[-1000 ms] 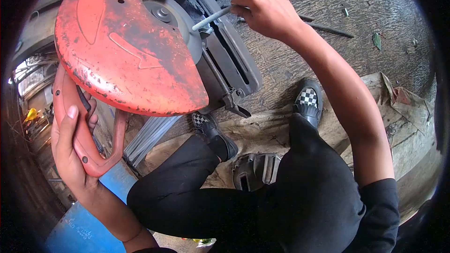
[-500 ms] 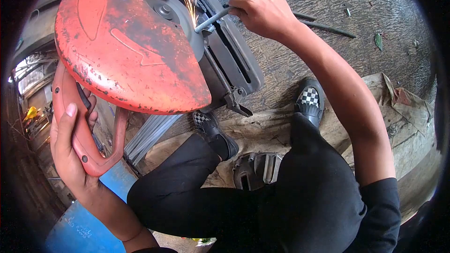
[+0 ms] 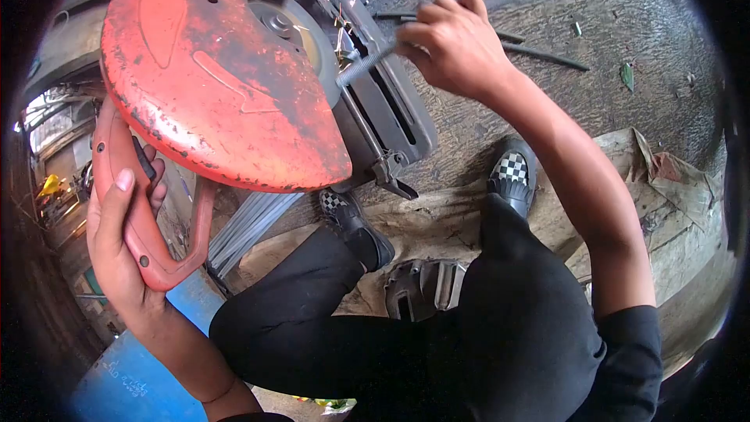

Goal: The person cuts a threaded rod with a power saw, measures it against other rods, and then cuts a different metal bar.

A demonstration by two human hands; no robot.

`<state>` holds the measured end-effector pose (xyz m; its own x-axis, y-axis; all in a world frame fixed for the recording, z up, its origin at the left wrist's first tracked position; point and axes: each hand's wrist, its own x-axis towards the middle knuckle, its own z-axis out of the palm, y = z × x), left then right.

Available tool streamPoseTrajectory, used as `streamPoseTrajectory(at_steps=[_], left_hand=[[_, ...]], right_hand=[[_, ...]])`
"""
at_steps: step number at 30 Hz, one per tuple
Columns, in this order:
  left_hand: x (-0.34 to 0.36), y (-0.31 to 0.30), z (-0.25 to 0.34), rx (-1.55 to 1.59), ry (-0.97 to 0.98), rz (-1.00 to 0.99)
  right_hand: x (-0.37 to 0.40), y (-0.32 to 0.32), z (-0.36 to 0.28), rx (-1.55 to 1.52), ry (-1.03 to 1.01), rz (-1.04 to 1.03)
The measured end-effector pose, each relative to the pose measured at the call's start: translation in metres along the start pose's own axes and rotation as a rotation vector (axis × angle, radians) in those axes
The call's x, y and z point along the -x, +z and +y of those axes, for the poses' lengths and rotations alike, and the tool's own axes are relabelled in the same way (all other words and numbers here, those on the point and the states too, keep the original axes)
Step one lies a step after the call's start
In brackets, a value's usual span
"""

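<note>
At the left, my left hand (image 3: 117, 227) is wrapped round the red handle (image 3: 117, 152) of a cut-off saw, with the thumb along its side and the fingers near the black trigger. The saw's worn red guard (image 3: 234, 101) covers most of the cutting disc (image 3: 316, 43). My right hand (image 3: 457, 43) is closed round a long grey ribbed metal rod (image 3: 367, 67), blurred by motion. Its near end lies over the saw's dark base (image 3: 402, 109), close beside the disc. A few sparks (image 3: 342, 22) scatter by the disc.
Several short dark rods (image 3: 547, 57) lie on the rough floor beyond my right hand. A bundle of grey rods (image 3: 254, 223) sits below the guard. Between my shoes (image 3: 512, 176) are crumpled cloth (image 3: 422, 215) and a metal part (image 3: 426, 289). A blue surface (image 3: 125, 375) is at lower left.
The rod and my right hand have shifted slightly right and down. The dense spark stream has thinned to scattered sparks. My left hand stays on the handle, and the saw appears slightly lower in view.
</note>
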<state>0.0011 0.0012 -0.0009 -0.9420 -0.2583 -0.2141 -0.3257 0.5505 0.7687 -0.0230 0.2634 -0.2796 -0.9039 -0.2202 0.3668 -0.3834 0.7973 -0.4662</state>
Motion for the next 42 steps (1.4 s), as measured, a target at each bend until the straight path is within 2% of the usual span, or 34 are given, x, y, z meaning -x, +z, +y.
streamPoseTrajectory(at_steps=[3, 7, 9, 13, 19, 27, 32, 36, 38, 42], left_hand=[[0.0, -0.003, 0.0, -0.004, 0.01, -0.039], [0.001, 0.0, -0.001, -0.02, 0.042, -0.029], [0.001, 0.0, -0.002, -0.027, 0.041, -0.037], [0.001, 0.0, -0.001, -0.002, 0.039, -0.058], [0.003, 0.004, 0.001, -0.03, 0.045, -0.039], [0.004, 0.008, 0.003, 0.015, 0.065, -0.005], [0.004, 0.007, 0.003, 0.002, 0.06, -0.005], [0.003, 0.006, 0.003, -0.003, 0.064, -0.036], [0.003, 0.008, 0.003, -0.004, 0.059, -0.019], [0.003, 0.006, 0.003, -0.049, 0.075, -0.022]], right_hand=[[0.021, -0.016, 0.005, -0.182, 0.03, -0.25], [0.047, -0.021, 0.014, -0.652, 0.412, -0.572], [0.066, -0.016, 0.013, -0.916, 0.507, -0.526], [0.084, -0.026, 0.008, -1.286, 0.659, -0.62], [0.085, -0.04, 0.0, -1.538, 0.607, -0.649], [0.083, -0.048, -0.006, -1.537, 0.595, -0.661], [0.085, -0.046, -0.009, -1.491, 0.656, -0.666], [0.082, -0.03, -0.007, -1.439, 0.683, -0.663], [0.078, -0.015, -0.011, -1.231, 0.726, -0.568], [0.076, 0.01, -0.01, -1.252, 0.701, -0.654]])
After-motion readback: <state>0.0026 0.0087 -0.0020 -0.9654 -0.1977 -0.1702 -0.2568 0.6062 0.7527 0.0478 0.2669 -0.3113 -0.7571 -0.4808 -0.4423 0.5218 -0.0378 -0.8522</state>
